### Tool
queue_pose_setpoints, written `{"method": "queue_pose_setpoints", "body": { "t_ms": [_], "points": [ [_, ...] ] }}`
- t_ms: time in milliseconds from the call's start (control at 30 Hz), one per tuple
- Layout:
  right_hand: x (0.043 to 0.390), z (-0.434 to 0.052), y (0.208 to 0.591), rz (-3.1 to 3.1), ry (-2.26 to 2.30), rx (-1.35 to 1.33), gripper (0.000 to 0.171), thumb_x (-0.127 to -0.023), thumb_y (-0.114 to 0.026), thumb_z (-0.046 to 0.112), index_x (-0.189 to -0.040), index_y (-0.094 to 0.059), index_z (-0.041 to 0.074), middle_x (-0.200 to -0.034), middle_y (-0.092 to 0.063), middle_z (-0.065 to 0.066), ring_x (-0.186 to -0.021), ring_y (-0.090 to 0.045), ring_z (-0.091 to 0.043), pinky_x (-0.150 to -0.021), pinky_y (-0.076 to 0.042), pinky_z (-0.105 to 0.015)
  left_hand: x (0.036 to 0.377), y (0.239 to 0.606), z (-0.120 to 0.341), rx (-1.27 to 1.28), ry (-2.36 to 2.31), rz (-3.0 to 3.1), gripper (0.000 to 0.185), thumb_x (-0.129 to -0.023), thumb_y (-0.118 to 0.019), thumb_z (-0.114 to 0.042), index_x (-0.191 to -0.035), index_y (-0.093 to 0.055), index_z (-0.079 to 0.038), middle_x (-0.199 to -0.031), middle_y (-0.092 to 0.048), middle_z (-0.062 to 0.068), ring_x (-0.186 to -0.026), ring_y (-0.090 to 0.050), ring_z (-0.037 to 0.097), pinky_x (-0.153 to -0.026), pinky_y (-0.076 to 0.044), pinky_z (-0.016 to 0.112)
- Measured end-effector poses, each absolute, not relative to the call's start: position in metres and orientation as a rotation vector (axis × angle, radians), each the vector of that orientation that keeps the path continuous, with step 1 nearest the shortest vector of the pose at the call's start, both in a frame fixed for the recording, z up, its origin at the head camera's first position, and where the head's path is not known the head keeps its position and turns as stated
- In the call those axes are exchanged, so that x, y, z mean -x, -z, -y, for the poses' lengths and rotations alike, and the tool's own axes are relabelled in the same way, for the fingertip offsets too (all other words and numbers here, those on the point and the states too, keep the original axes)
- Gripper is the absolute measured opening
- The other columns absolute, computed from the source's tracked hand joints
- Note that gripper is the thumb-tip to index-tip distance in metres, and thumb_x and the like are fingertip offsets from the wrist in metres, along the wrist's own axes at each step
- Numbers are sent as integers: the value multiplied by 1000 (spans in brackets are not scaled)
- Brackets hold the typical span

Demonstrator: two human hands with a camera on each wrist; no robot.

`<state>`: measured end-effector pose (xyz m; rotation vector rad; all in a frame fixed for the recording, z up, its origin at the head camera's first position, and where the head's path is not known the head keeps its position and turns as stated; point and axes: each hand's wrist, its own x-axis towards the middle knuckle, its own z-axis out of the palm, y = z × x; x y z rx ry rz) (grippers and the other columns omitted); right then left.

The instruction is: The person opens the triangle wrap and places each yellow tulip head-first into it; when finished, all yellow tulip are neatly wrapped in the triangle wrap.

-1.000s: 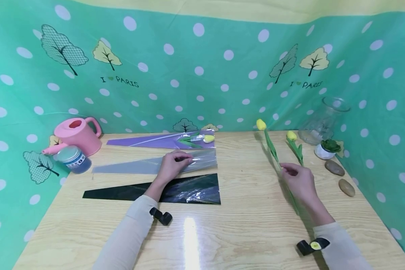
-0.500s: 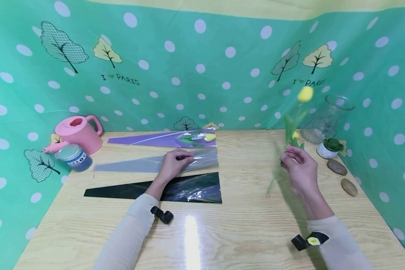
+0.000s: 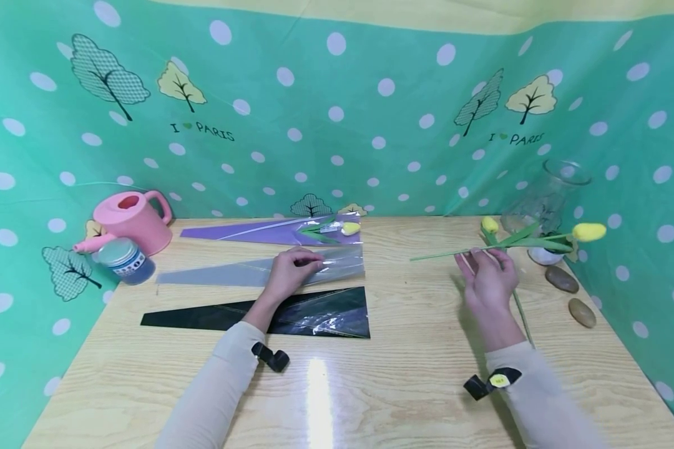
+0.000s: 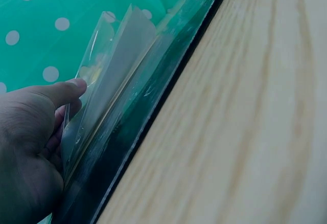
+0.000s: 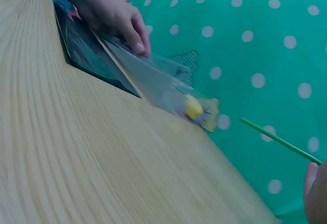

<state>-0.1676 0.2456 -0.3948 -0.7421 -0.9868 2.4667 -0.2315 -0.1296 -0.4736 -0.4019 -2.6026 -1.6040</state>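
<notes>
My left hand pinches the clear upper layer of the grey flower sleeve between thumb and fingers; in the left wrist view its mouth stands parted. At the right, my right hand holds a yellow tulip by its green stem, the bloom pointing right and the stem end pointing left. In the right wrist view only that stem and a fingertip show. A second tulip lies on the table behind the right hand, partly covered. The purple sleeve has a tulip inside.
A black sleeve lies in front of the grey one. At the left stand a pink watering can and a blue jar. A glass vase, a small potted succulent and two stones line the right side.
My right hand has lifted the tulip off the table and turned it, so its bloom swung from far left over to the right and its stem end now points left. The left hand has stayed put.
</notes>
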Motion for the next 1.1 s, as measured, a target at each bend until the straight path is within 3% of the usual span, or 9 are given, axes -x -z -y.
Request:
{"method": "queue_pose_setpoints", "body": {
  "t_ms": [167,367,1100],
  "points": [
    [180,-217,408,1000,-2454,802,32,-97,-63,-7,-115,-43,11,-112,-56,-11,-108,-63,-24,-108,-54,-41,231,473,129,402,1607,2599,13,-92,-80,-20,-105,-83,-17,-107,-77,2,-105,-70,21,-94,-57,42],
    [191,-175,425,1088,-2455,830,29,-98,-60,-6,-115,-45,11,-116,-54,-15,-117,-61,-29,-103,-57,-38,232,472,128,403,1585,2608,13,-92,-80,-22,-104,-83,-19,-107,-77,2,-105,-70,21,-95,-57,42],
    [197,-98,441,1058,-2539,886,26,-96,-66,-5,-109,-48,8,-111,-61,-19,-97,-68,-27,-92,-62,-35,231,471,128,389,1593,2618,12,-93,-79,-23,-104,-83,-20,-108,-77,2,-105,-70,21,-94,-58,42]
  ]
}}
